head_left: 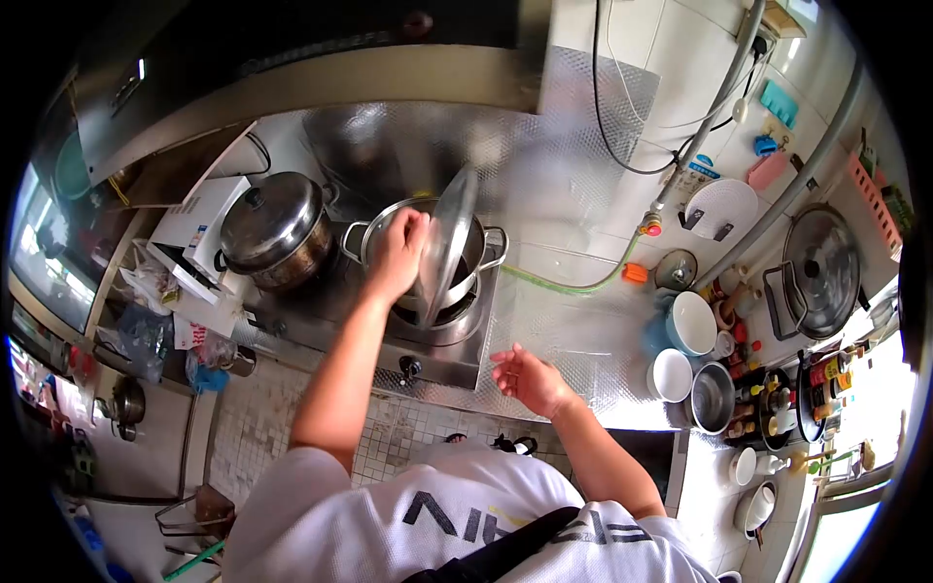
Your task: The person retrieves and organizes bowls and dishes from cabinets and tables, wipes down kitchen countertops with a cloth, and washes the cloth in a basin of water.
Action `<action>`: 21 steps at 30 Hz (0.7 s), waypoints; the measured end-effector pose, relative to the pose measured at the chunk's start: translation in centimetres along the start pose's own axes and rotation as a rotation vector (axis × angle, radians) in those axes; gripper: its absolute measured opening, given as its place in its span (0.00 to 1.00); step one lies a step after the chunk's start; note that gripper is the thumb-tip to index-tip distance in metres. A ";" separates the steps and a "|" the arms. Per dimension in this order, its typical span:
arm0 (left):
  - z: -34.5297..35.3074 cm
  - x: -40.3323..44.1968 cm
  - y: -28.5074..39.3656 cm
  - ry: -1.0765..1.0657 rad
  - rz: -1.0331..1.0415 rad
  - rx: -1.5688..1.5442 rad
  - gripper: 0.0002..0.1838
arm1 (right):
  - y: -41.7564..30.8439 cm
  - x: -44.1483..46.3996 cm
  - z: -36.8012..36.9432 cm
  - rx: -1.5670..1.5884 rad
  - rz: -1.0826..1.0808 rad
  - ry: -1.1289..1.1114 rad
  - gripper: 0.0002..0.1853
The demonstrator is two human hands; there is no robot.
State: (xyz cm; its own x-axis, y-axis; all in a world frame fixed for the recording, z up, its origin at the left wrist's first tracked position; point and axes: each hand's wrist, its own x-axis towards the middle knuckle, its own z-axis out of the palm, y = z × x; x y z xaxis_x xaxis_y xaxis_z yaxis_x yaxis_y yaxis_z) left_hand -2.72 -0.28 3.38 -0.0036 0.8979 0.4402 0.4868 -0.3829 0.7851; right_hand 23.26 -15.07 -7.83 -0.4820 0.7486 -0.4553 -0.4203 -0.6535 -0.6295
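My left hand (pixel 397 255) is closed on the knob side of a pot lid (pixel 449 243), which it holds tilted nearly upright. Behind and below the lid is a two-handled steel pot (pixel 494 251) on the gas stove (pixel 437 360). The lid covers part of the pot's mouth, so most of its contents are hidden. Near the stove's right front corner, my right hand (pixel 530 380) hovers with loosely curled, parted fingers and nothing in it.
Left of the pot stands a large lidded pot (pixel 275 233). A green hose (pixel 573 288) runs along the back of the counter. White bowls (pixel 670 375), a steel basin (pixel 712 396) and several bottles (pixel 828 369) are at the right. A range hood (pixel 321 68) hangs overhead.
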 end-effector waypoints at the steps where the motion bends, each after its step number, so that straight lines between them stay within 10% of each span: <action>1: -1.2 1.1 1.4 -0.049 0.019 0.142 0.14 | 0.8 0.0 -0.8 0.002 0.024 0.024 0.23; 8: 0.6 6.5 -4.7 -0.323 0.173 0.874 0.15 | 3.1 -1.2 -2.5 0.071 -0.045 0.185 0.20; 21: 3.0 6.4 -7.5 -0.393 0.136 0.807 0.17 | 5.0 -3.8 -4.5 0.203 -0.169 0.346 0.18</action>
State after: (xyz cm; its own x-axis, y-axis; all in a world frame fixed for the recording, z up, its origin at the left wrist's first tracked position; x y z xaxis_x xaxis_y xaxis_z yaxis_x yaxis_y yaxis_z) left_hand -3.80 9.01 -0.98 0.3252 0.9220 0.2100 0.9258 -0.3557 0.1279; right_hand 26.44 -20.72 -12.09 -0.1221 0.8177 -0.5626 -0.6304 -0.5017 -0.5924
